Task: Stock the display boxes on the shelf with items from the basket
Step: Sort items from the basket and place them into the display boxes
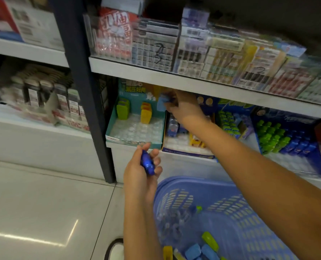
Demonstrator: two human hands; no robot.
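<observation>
The person's right hand [182,107] reaches under the upper shelf [193,85] into the teal display box [135,128] on the lower shelf, its fingers closed around a light blue item [162,104] held at the box's back right corner. Inside that box stand a green item [122,109] at the back left and a yellow item [146,113] near the middle, both upright on a clear plastic tray [137,128] whose other pockets look bare.

The left hand [141,171] hangs lower, in front of the shelf edge, gripping a dark blue item [147,164] between thumb and fingers.

Below, a lilac basket [221,212] sits on the pale tiled floor [43,203], with more blue, green and yellow pieces lying loose in its bottom.

To the right of the teal box, 2 more display boxes carry goods: a dark-rimmed box [189,147] partly hidden by the right forearm, and a blue box [287,143] filled with rows of green and blue items.
</observation>
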